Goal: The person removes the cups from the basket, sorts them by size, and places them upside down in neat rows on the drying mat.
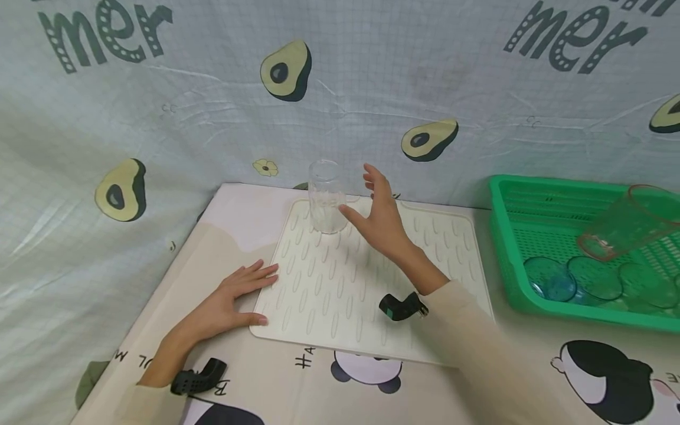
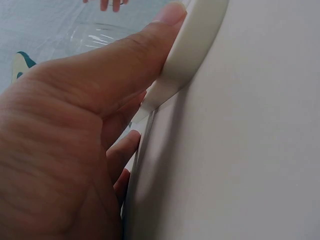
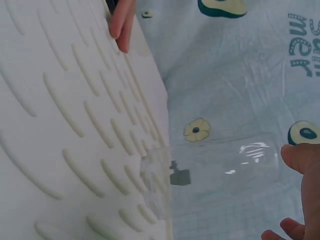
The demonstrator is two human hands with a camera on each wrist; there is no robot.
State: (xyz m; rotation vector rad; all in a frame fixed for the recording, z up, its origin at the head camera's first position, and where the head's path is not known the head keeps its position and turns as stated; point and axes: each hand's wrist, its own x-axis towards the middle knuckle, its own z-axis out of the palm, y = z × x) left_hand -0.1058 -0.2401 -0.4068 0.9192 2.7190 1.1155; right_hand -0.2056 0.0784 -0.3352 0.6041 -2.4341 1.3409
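A clear drinking glass (image 1: 326, 198) stands upright near the back left of a white ridged drying mat (image 1: 340, 319). Just to its right is my right hand (image 1: 383, 221), fingers spread and thumb toward the glass. In the right wrist view a small gap shows between the thumb and the glass wall, and nothing is in that hand. My left hand (image 1: 228, 301) lies at the mat's left edge with fingers extended. Its thumb (image 2: 145, 45) touches the rim of the mat in the left wrist view.
On the right stands a green plastic basket (image 1: 502, 260). A pinkish glass (image 1: 621, 224) leans inside it, above several tinted glasses, one of them blue (image 1: 549, 280). A printed sheet (image 1: 361, 77) hangs behind the table, close to the mat's back edge.
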